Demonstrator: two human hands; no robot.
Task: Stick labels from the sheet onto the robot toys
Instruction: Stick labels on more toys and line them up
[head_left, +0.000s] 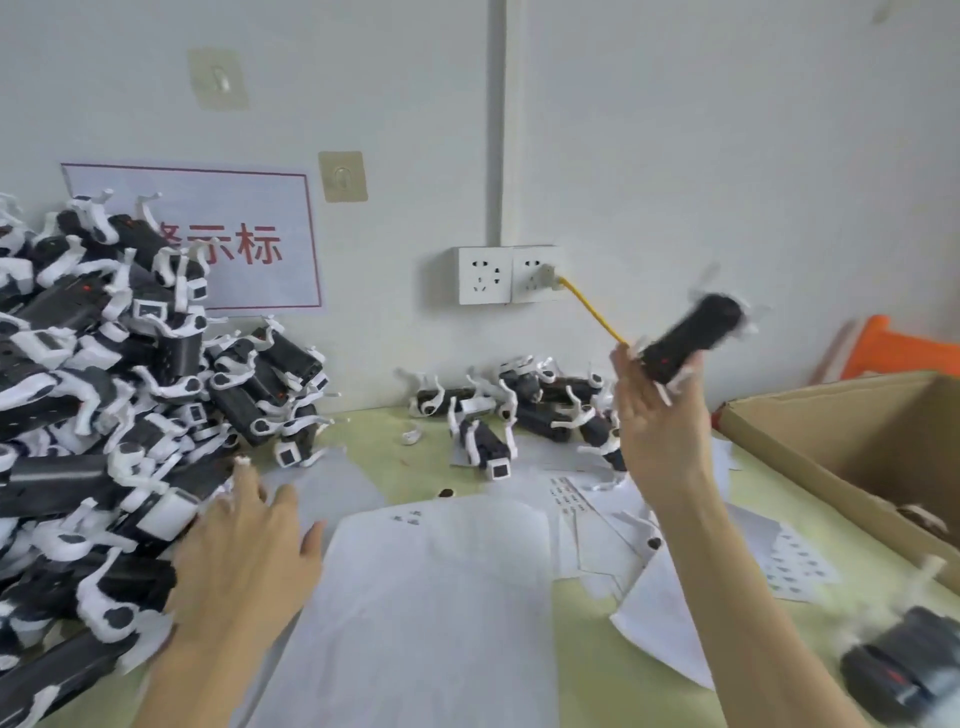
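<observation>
Your right hand (655, 415) is gripping a robot toy (688, 340) by its lower end, fingers curled round the black body, and you are holding it up in the air, tilted toward the cardboard box (810, 441) at your right. The toy is blurred, so it is probably swinging toward that box, likely as a finished piece; whether a label is on it cannot be told. Your left hand (249, 551) is lying open, fingers spread and straight, reaching into the edge of the big pile (104, 389) of black-and-white toys at your left. It looks set to draw out the next one, though it is not closing on any toy yet.

The label sheet (447, 597) is lying flat between your arms, close in front of you, probably so labels can be peeled without reaching. It is looking nearly bare, with only a few small marks near its upper left corner. More sheets (795, 564) with rows of small dark labels are lying to the right, near the box. A smaller cluster of toys (519, 410) is sitting by the wall, well apart from the pile, and another toy (904, 670) is showing blurred at the lower right.

The table (405, 473) is pale yellow-green and is pushed against a white wall. On that wall are hanging a red-bordered sign (249, 244), two stick-on hooks (342, 176) and a double socket (511, 275) with a yellow cable (592, 310) plugged in.
</observation>
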